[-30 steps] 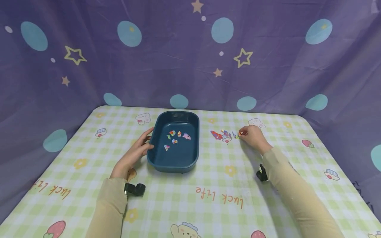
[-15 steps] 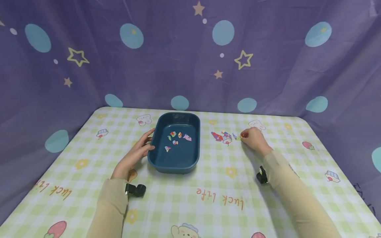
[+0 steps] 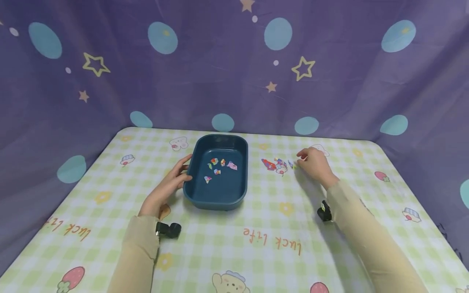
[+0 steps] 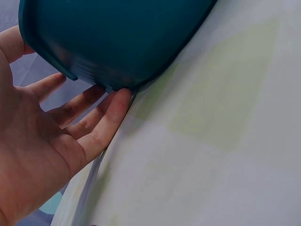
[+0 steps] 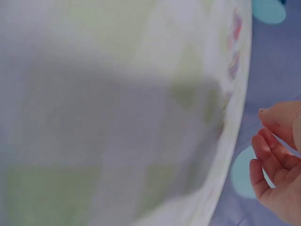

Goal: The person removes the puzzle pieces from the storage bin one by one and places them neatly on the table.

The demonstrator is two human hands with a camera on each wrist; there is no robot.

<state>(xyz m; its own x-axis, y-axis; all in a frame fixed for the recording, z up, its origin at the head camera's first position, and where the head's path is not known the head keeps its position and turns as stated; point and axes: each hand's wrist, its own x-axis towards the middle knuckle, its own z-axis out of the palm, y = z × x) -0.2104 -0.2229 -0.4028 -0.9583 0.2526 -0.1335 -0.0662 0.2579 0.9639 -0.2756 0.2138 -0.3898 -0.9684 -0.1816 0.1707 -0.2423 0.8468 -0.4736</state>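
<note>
In the head view, my left hand (image 3: pixel 166 185) holds the left side of a dark blue-green plastic tray (image 3: pixel 216 195). Its thumb lies at the rim, and the left wrist view has the fingers (image 4: pixel 101 134) against the outer wall. Several small, flat, brightly printed pieces (image 3: pixel 232 165) lie in the tray; their kind is unclear. My right hand (image 3: pixel 316 166) hovers to the right, fingers loosely bent and holding nothing. Just left of its fingertips lies a small blue and green piece (image 3: pixel 291 164). Further left are a red piece (image 3: pixel 268 164) and more colourful pieces (image 3: pixel 280 164).
A checked green and white cloth (image 3: pixel 271 268) with printed cartoons and lettering covers the table. Behind it hangs a purple curtain (image 3: pixel 227 73) with stars and dots. Small black cameras (image 3: pixel 169 230) are worn on both wrists.
My right hand has let go of a small orange piece by the other pieces and lifted slightly, thumb and finger parting. My left hand and the tray have stayed in place.
</note>
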